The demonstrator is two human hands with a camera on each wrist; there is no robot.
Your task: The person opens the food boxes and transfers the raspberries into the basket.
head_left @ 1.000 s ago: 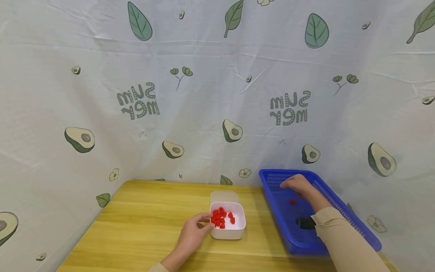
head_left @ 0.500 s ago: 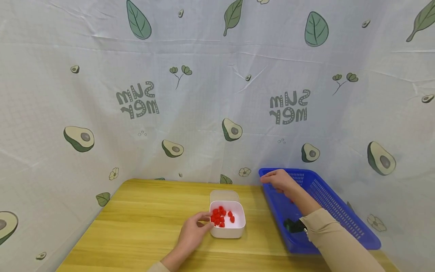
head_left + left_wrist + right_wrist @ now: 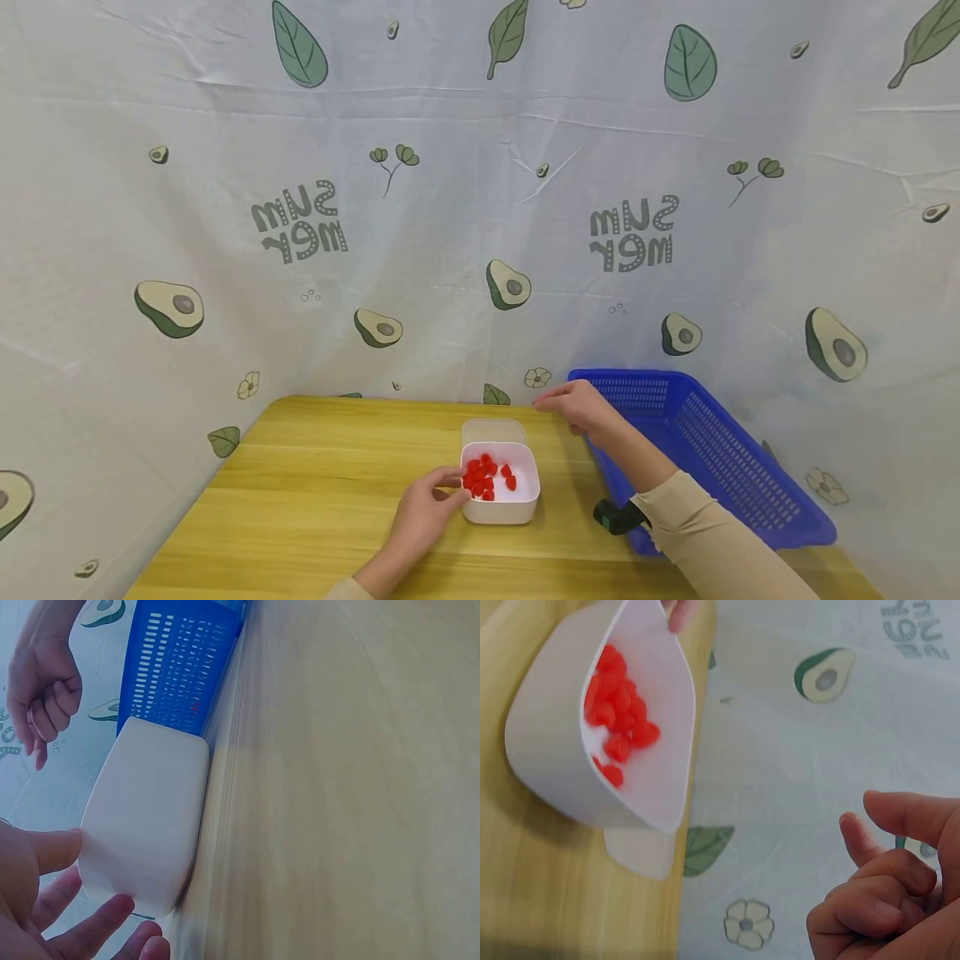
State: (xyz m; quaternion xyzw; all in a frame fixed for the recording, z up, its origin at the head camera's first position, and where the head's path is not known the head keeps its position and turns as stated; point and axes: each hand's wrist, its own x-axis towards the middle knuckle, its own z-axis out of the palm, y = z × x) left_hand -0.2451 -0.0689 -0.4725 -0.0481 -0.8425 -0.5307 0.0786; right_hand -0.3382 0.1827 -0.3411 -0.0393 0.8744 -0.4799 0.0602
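A small white box (image 3: 501,510) with a lid-like flap (image 3: 494,431) behind it stands on the wooden table. Several red raspberry-like pieces (image 3: 622,705) lie in it, mostly toward one side. My left hand (image 3: 422,515) holds the box at its left side, thumb and fingers spread against the wall. To the right, a blue basket (image 3: 723,467) has a tiny red spot (image 3: 195,707) showing through its holes. My right hand (image 3: 585,410) hovers between basket and box, with thumb and index extended and the other fingers curled. Nothing shows between its fingertips; a small held piece may be hidden.
A pale patterned curtain (image 3: 435,225) hangs right behind the table (image 3: 300,500). The basket's high side walls stand close to the right arm. A dark device (image 3: 621,517) sits at the right wrist.
My right hand has risen out of the blue basket and moved left over its rim toward the white box. The left hand keeps its place at the box.
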